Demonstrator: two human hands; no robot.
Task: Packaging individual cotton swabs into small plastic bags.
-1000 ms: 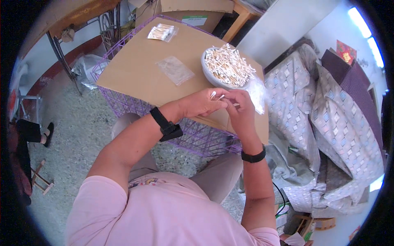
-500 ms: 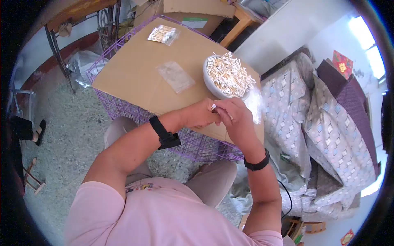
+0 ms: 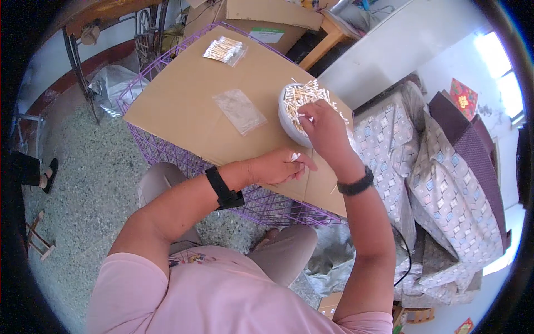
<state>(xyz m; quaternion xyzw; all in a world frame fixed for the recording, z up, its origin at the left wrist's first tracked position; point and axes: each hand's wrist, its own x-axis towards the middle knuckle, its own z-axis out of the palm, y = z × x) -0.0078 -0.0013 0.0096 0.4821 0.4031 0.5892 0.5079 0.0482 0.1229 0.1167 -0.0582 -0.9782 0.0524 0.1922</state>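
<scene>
Cotton swabs [image 3: 306, 92] lie heaped in a pale bowl [image 3: 286, 118] at the right side of the worktop [image 3: 183, 106], a cardboard sheet over a purple wire cage [image 3: 158, 146], as the head view shows. The right hand [image 3: 324, 123] is over the bowl, its fingers bent down at the heap; I cannot tell whether they pinch any swabs. The left hand [image 3: 278, 167], near the worktop's front edge, has its fingers curled around a few swabs, whose white tips poke out above the grip.

Judging by how things lie, one lot is gathered: a neat bundle [image 3: 223, 49] at the far end, with a clear bag [image 3: 241, 57] at its side; whether it lies in that bag or on it is unclear. Another bag, the flat one [image 3: 240, 111], lies between bundle and bowl, apparently unfilled. Most swabs remain loose in the bowl, so much seems left.

Behind the worktop stands a cardboard box [image 3: 272, 25]; a patterned cover [image 3: 461, 167] drapes over something to the right. At the left, a person's foot [image 3: 51, 175] and a small wooden stool [image 3: 39, 242] are well apart from the work. Only the right hand gets in the way, hiding part of the bowl.
</scene>
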